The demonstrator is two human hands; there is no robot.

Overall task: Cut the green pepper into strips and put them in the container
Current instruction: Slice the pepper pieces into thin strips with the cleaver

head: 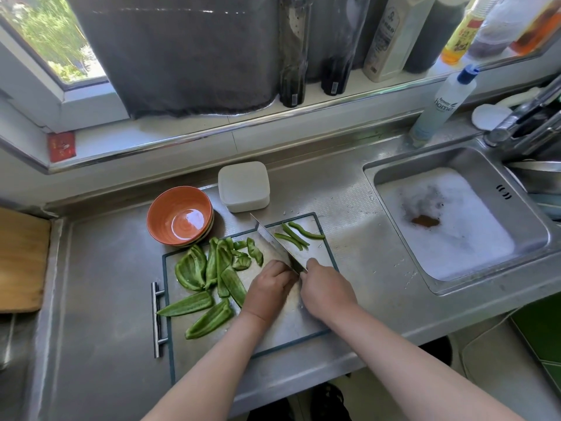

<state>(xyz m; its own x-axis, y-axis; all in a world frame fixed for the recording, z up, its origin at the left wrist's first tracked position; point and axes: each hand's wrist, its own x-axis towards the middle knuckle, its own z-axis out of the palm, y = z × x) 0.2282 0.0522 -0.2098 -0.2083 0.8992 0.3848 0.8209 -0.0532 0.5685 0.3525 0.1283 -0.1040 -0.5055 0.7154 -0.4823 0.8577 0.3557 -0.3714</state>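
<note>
The right hand (326, 288) grips the cleaver (273, 243). The left hand (268, 287) is curled beside the blade; what it holds is hidden. Big green pepper pieces (206, 275) lie left on the cutting board (291, 323), thin strips (296, 235) right. Behind the board sit the closed white container (243, 186) and an orange bowl (170, 214).

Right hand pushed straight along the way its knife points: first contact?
Probably the white container just past the board's far edge: the knife tip in the right hand aims at its near wall. Depth is uncertain.
</note>
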